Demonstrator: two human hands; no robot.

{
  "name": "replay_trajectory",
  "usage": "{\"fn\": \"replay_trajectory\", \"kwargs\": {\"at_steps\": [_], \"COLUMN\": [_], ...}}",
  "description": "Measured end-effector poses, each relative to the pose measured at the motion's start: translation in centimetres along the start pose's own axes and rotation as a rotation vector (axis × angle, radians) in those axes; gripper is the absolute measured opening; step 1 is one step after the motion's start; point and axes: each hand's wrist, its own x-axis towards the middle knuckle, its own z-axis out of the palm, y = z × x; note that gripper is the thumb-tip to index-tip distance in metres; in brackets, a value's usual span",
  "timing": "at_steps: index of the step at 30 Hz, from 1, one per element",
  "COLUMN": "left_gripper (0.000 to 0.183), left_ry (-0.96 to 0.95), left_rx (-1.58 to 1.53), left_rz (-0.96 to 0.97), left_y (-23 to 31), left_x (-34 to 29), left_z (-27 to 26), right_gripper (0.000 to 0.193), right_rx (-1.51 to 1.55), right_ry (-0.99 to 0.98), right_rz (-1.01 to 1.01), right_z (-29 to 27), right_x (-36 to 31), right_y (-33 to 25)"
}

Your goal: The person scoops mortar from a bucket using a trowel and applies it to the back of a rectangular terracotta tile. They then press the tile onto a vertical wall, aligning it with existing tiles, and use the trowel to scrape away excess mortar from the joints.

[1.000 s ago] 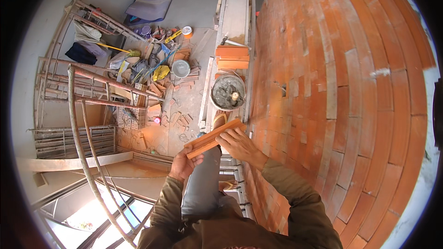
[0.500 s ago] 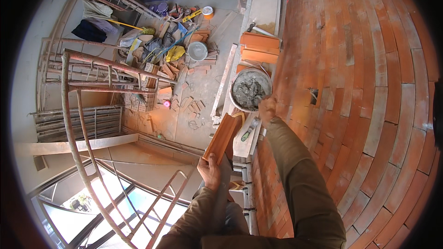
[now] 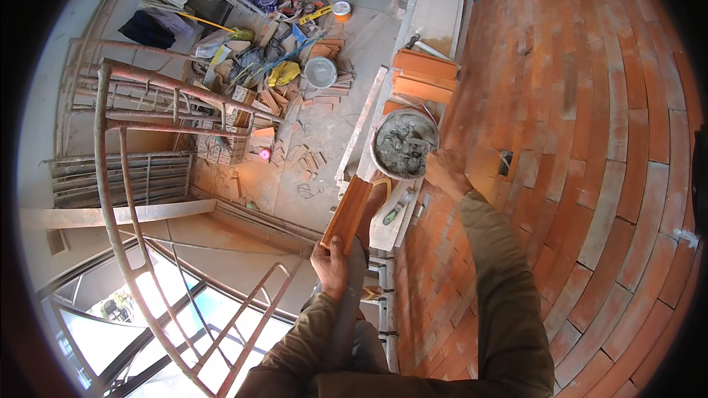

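Note:
My left hand [image 3: 330, 268] is closed round the lower end of a long orange terracotta tile [image 3: 346, 211], which slants up and away with its ridged side showing. To the right of it, a round bucket [image 3: 376, 163] of wet grey mortar [image 3: 403, 141] stands on the plank. My right hand [image 3: 447, 171] is a fist at the bucket's near right rim. Whatever it grips is hidden by the fingers and the mortar. Just below the bucket lies a brush-like tool with a green and grey handle [image 3: 394, 214].
Orange tiles [image 3: 424, 76] are stacked on the plank [image 3: 429, 11] beyond the bucket. A brick-tiled wall [image 3: 560, 199] with a small opening [image 3: 505, 162] rises on the right. Scaffold rails [image 3: 110, 184] stand left. Far below, the floor holds tile pieces, a grey bucket [image 3: 321, 72] and cloths.
My right fist has shifted slightly right and down along the bucket's rim. The left hand still holds the tile, and the whole view has tilted a little.

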Motion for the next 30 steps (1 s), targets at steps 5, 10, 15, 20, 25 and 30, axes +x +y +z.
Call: {"fn": "replay_trajectory", "kwargs": {"at_steps": [5, 10, 15, 20, 25, 30], "left_gripper": [0.033, 0.031, 0.030, 0.033, 0.035, 0.036], "left_ry": [-0.016, -0.026, -0.048, -0.078, -0.097, -0.117], "left_rx": [-0.034, -0.041, -0.073, -0.058, -0.067, -0.064], "left_rz": [-0.013, -0.044, -0.097, -0.106, -0.117, -0.129], "left_y": [0.3, 0.7, 0.5, 0.2, 1.0, 0.3], "left_x": [-0.1, 0.3, 0.6, 0.7, 0.7, 1.0], "left_z": [0.1, 0.1, -0.2, -0.8, -0.7, -1.0], "right_gripper": [0.029, 0.039, 0.037, 0.033, 0.032, 0.038], "right_rx": [0.270, 0.404, 0.306, 0.227, 0.245, 0.338], "right_ry": [-0.165, -0.212, -0.145, -0.122, -0.116, -0.022], "right_rz": [0.191, 0.218, 0.305, 0.277, 0.270, 0.318], "right_z": [2.6, 3.9, 1.2, 1.8, 2.9, 5.0], "right_x": [2.1, 2.7, 1.9, 1.5, 0.8, 1.0], "right_y": [-1.9, -2.2, -3.7, -1.7, -1.0, -1.3]}}
